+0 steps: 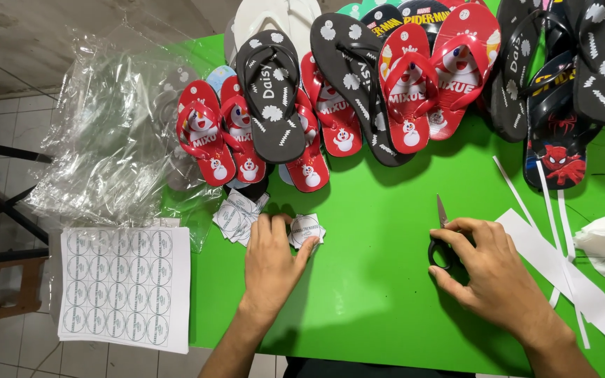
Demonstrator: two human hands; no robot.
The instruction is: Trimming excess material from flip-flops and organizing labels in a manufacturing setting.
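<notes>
Left hand (271, 262): flat, fingers spread, pressing a small square-cut white paper label with a round print (307, 229) on the green table (379, 280).
Right hand (488, 269): fingers curled closed around black-handled scissors (442, 238), blades shut, tip at 12 o'clock.
Risk: loose cut labels (236, 215) at 10 o'clock could likely scatter under the sliding palm; the point sits near the fingers.
Containers: clear crumpled plastic bags (110, 133) at 10 o'clock; contents unclear.
Beyond: printed label sheet (126, 287) at 8 o'clock, flip-flops (358, 84) at 12.

Bright, even light falls from above on the green table (386, 280). Soft shadows sit under the flip-flops (358, 91) and both hands. The clear plastic bags (106, 133) glare (white streaks). Focus is sharp; edges bend slightly.
</notes>
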